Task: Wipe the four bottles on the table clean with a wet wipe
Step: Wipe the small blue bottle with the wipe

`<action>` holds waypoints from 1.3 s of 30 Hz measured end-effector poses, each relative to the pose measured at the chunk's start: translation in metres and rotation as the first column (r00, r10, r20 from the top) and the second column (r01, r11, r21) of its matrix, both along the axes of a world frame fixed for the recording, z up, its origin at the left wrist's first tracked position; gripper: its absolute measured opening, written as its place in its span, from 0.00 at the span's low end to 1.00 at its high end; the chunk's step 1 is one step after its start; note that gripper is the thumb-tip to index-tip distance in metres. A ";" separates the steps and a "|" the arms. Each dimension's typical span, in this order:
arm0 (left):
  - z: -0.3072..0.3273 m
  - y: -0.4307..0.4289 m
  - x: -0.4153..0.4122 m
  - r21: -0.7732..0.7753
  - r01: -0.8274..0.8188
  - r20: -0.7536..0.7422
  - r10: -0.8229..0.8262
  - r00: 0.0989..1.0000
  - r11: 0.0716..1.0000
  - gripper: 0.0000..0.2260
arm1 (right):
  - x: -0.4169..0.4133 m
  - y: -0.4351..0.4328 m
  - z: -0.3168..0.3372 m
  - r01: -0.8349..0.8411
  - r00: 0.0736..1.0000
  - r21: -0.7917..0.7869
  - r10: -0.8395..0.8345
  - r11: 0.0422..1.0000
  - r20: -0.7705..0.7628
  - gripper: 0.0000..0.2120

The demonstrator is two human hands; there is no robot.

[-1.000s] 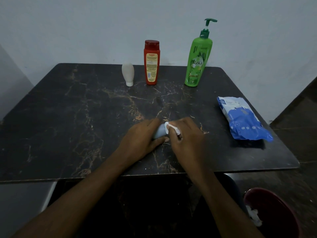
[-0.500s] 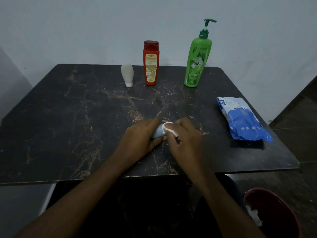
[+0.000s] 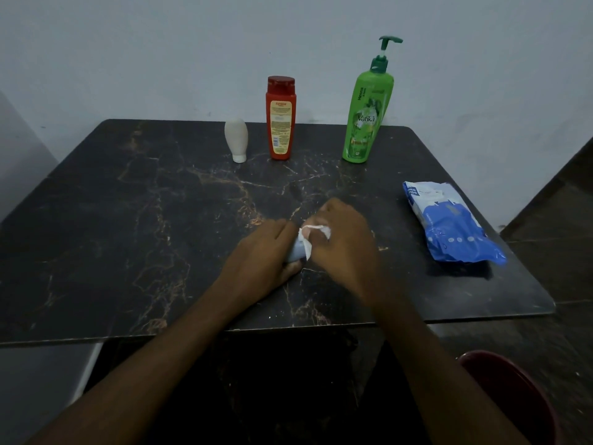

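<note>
White wipe (image 3: 316, 234) betw right fingers (image 3: 321, 220) & bottle (image 3: 296, 252).

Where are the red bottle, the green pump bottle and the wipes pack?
red bottle (image 3: 280, 123), head view, label.
green pump bottle (image 3: 365, 120), head view, front label.
wipes pack (image 3: 449, 223), head view, blue top face.

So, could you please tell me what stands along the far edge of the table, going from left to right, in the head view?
Small white upside-down bottle → red flip-cap bottle → tall green pump bottle.
</note>
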State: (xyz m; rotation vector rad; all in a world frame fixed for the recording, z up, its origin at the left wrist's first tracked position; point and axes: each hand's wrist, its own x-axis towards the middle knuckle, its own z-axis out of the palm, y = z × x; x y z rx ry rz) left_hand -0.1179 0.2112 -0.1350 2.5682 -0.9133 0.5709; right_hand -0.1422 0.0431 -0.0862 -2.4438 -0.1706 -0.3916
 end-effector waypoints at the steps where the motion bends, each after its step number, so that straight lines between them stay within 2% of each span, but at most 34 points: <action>1: 0.001 0.000 -0.001 0.012 0.000 0.013 0.000 1.000 1.000 0.19 | 0.005 -0.005 0.009 -0.024 0.993 0.064 0.031 0.998 -0.110 0.06; 4: 0.006 0.000 -0.005 0.017 0.011 0.024 -0.011 1.000 1.000 0.21 | 0.022 -0.019 0.026 -0.061 0.893 0.334 0.201 0.941 -0.403 0.05; 6: 0.008 0.001 -0.006 -0.021 0.026 -0.008 -0.026 1.000 0.999 0.19 | 0.028 -0.025 0.024 0.016 0.800 0.605 0.353 0.796 -0.485 0.07; 8: 0.010 0.000 -0.008 -0.076 0.039 -0.067 -0.044 0.997 0.996 0.16 | 0.029 -0.029 0.017 0.089 0.746 0.778 0.476 0.622 -0.466 0.10; 10: 0.011 0.000 -0.008 -0.141 0.038 -0.119 -0.055 0.991 0.989 0.15 | 0.025 -0.030 0.008 0.107 0.746 0.838 0.514 0.535 -0.423 0.14; 13: 0.012 0.001 -0.008 -0.224 -0.025 -0.208 -0.023 0.978 0.974 0.16 | 0.015 -0.024 -0.002 0.108 0.798 0.890 0.496 0.442 -0.343 0.17; 18: 0.007 0.002 -0.004 -0.283 -0.057 -0.247 -0.016 0.969 0.957 0.16 | -0.006 -0.009 -0.014 0.012 0.908 0.911 0.377 0.412 -0.182 0.11; 23: 0.005 0.003 0.000 -0.318 -0.068 -0.236 -0.010 0.972 0.946 0.17 | -0.027 0.013 -0.017 0.082 0.969 0.930 0.189 0.359 -0.159 0.07; 27: 0.004 0.003 0.001 -0.350 -0.078 -0.223 -0.003 0.975 0.934 0.16 | -0.042 0.014 -0.015 0.034 0.977 0.922 0.181 0.386 -0.112 0.06; 29: 0.004 0.004 0.002 -0.333 -0.065 -0.184 0.002 0.983 0.941 0.14 | -0.039 0.011 -0.015 0.036 0.986 0.898 0.131 0.438 -0.103 0.08; 32: 0.005 0.006 0.003 -0.300 -0.033 -0.141 -0.011 0.990 0.953 0.11 | -0.041 -0.007 -0.007 0.016 0.999 0.799 0.013 0.602 -0.030 0.08; 34: 0.006 0.006 0.003 -0.299 0.000 -0.133 -0.042 0.990 0.954 0.10 | -0.045 -0.022 -0.001 -0.060 0.998 0.685 0.034 0.726 0.052 0.07; 35: 0.006 0.006 0.002 -0.298 0.017 -0.128 -0.058 0.990 0.955 0.10 | -0.042 -0.023 -0.007 -0.016 1.000 0.611 0.009 0.791 0.014 0.07; 36: 0.006 0.006 0.002 -0.292 0.033 -0.124 -0.072 0.990 0.956 0.10 | -0.033 -0.028 -0.021 0.099 0.994 0.549 -0.057 0.830 -0.092 0.08; 37: 0.006 0.006 0.002 -0.283 0.045 -0.123 -0.083 0.989 0.958 0.09 | -0.021 -0.027 -0.049 0.271 0.963 0.459 -0.242 0.846 -0.123 0.12; 38: 0.005 0.005 0.002 -0.275 0.055 -0.125 -0.093 0.988 0.960 0.09 | 0.003 -0.020 -0.059 0.590 0.807 0.192 -0.565 0.784 -0.171 0.17; 39: 0.004 0.005 0.003 -0.274 0.062 -0.129 -0.100 0.987 0.960 0.08 | 0.013 -0.015 -0.069 0.727 0.685 0.061 -0.718 0.684 -0.121 0.19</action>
